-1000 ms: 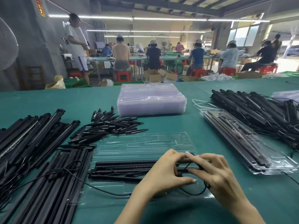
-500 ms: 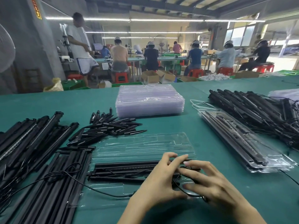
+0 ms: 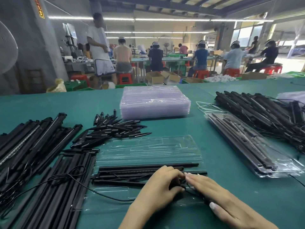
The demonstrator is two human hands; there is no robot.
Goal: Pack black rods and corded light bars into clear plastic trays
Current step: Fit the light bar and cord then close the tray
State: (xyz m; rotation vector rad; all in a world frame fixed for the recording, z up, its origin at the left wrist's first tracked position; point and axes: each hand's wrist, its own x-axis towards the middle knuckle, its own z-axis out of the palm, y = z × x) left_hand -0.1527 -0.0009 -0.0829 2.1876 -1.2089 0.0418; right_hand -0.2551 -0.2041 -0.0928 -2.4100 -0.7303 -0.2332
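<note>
A: What step is going on?

B: The left hand is curling its fingers round the cord while the right hand is pressing flat, tucking it into the open tray on the table.

A: What's inside?

B: Rods and light bars are lying in its near half. Next, likely closing it, like the filled tray on the right.

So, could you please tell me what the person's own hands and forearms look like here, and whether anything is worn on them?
Both are bare. The left hand and right hand wear no gloves, and no rings, watch or bracelets show. No sleeves reach the visible forearms. The fingernails are fairly long and pale, clearest on the right thumb. The wide-angle lens makes the hands look large.
</note>
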